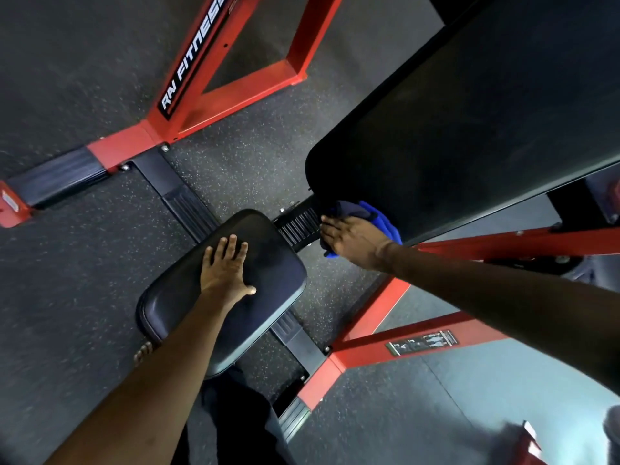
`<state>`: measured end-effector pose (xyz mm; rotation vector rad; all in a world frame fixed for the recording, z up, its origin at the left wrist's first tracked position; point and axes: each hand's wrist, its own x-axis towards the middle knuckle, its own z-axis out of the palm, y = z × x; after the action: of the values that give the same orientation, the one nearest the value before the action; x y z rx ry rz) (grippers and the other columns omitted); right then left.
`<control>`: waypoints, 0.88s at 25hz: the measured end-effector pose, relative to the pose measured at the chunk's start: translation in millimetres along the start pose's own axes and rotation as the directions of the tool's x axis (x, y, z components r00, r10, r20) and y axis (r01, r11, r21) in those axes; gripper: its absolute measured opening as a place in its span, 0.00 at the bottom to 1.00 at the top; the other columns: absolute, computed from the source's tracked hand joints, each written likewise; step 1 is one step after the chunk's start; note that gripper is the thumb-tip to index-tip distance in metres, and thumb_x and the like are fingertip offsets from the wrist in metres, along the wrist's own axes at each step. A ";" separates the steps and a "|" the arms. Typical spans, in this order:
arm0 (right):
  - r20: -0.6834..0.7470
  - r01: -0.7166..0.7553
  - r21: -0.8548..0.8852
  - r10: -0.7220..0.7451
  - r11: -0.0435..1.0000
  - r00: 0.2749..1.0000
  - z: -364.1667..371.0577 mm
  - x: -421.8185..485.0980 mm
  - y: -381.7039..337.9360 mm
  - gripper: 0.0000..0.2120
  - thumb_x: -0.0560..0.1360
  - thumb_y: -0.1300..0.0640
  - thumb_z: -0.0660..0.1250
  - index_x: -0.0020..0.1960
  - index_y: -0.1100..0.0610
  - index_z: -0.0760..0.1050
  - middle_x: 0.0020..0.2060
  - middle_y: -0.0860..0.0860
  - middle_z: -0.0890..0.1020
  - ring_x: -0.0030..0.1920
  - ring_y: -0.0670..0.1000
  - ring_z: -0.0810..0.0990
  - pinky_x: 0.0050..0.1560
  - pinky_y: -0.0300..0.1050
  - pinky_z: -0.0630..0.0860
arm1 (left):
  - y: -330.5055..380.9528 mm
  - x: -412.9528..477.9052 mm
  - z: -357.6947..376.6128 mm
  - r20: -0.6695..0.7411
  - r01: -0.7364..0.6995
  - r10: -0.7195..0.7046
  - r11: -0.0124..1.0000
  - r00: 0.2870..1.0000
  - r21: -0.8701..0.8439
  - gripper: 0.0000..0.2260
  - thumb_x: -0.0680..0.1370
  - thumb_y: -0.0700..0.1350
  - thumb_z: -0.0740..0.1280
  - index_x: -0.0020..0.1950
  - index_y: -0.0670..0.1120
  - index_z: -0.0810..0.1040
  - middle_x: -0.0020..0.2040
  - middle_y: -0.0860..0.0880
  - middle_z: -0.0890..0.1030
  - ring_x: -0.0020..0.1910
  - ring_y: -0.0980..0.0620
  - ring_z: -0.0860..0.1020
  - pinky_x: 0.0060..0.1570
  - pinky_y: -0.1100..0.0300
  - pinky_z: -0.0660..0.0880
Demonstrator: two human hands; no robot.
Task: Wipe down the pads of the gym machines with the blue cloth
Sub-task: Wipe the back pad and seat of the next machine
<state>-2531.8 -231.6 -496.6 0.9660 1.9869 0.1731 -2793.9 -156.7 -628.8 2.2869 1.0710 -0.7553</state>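
A long black back pad (469,129) slopes from the upper right down to the middle of the view. At its lower edge my right hand (352,241) lies flat, fingers straight, pressing the blue cloth (375,216) against the pad. Below it sits a smaller black seat pad (268,263). My left hand (226,268) rests open on that seat pad, fingers spread.
Red frame bars (235,78) of the machine run across the dark speckled rubber floor (67,297) at upper left and lower right. A ribbed black adjuster (298,226) joins seat and back pad. A warning label (422,342) sits on the lower right bar.
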 end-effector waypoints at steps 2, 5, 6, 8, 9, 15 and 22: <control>0.076 -0.005 0.047 0.002 0.999 0.997 1.6 5.7 -12.7 0.25 0.82 0.60 0.49 0.77 0.63 0.63 0.77 0.59 0.63 0.79 0.57 0.59 0.76 0.50 0.58 | -0.2 2.0 1.0 -0.003 -0.001 0.001 1.000 1.000 0.000 0.50 0.74 0.66 0.69 0.82 0.51 0.40 0.82 0.47 0.37 0.81 0.46 0.39 0.78 0.46 0.40; 0.107 0.003 0.180 -0.022 0.984 0.994 12.8 -30.8 -15.7 0.27 0.77 0.56 0.48 0.70 0.56 0.76 0.72 0.53 0.74 0.74 0.51 0.70 0.67 0.46 0.69 | 1.4 2.7 -3.4 0.029 0.002 -0.002 1.000 1.000 -0.010 0.51 0.74 0.65 0.70 0.82 0.51 0.40 0.82 0.46 0.37 0.81 0.45 0.38 0.78 0.45 0.40; 0.116 0.005 0.205 -0.029 0.979 0.993 17.3 -47.9 -15.1 0.25 0.76 0.54 0.52 0.67 0.53 0.79 0.70 0.49 0.76 0.72 0.49 0.72 0.64 0.45 0.72 | 2.2 1.2 -4.6 0.035 0.005 -0.005 1.000 0.999 -0.009 0.51 0.74 0.65 0.70 0.83 0.51 0.40 0.82 0.46 0.37 0.81 0.45 0.39 0.78 0.45 0.41; 0.109 0.015 0.232 -0.041 0.973 0.993 23.9 -70.0 -6.4 0.21 0.75 0.53 0.63 0.67 0.53 0.79 0.69 0.49 0.77 0.71 0.50 0.73 0.64 0.45 0.72 | 4.3 -0.5 -5.6 0.031 0.016 -0.016 1.000 0.999 -0.007 0.51 0.73 0.65 0.70 0.83 0.51 0.40 0.82 0.46 0.37 0.81 0.45 0.39 0.78 0.45 0.41; 0.063 0.020 0.240 -0.036 0.971 0.997 26.5 -71.5 0.4 0.22 0.74 0.54 0.67 0.68 0.55 0.78 0.69 0.50 0.77 0.72 0.52 0.73 0.66 0.47 0.72 | 4.8 0.5 -5.6 0.029 0.019 -0.018 1.000 0.999 -0.003 0.51 0.73 0.65 0.70 0.83 0.52 0.40 0.82 0.46 0.37 0.81 0.45 0.39 0.78 0.45 0.41; -0.037 -0.066 0.380 0.086 0.923 0.996 23.4 -24.6 -17.0 0.28 0.76 0.60 0.48 0.71 0.60 0.74 0.69 0.55 0.76 0.73 0.55 0.72 0.65 0.48 0.73 | 2.7 2.5 -4.2 0.020 -0.012 0.012 1.000 1.000 0.001 0.51 0.74 0.65 0.70 0.82 0.51 0.40 0.82 0.46 0.37 0.81 0.44 0.39 0.77 0.45 0.40; 0.017 -0.195 0.943 0.546 0.269 0.838 -29.5 87.3 -43.0 0.23 0.73 0.64 0.61 0.68 0.60 0.72 0.63 0.56 0.78 0.61 0.60 0.77 0.64 0.54 0.73 | -41.1 -3.7 -8.0 -0.241 0.047 -0.093 0.980 0.966 -0.193 0.41 0.77 0.62 0.67 0.80 0.40 0.57 0.79 0.36 0.59 0.77 0.36 0.61 0.75 0.42 0.58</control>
<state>-2604.7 -194.0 -556.7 2.3165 2.0358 -0.7093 -2826.6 -130.3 -628.8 2.2323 1.2837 -0.3800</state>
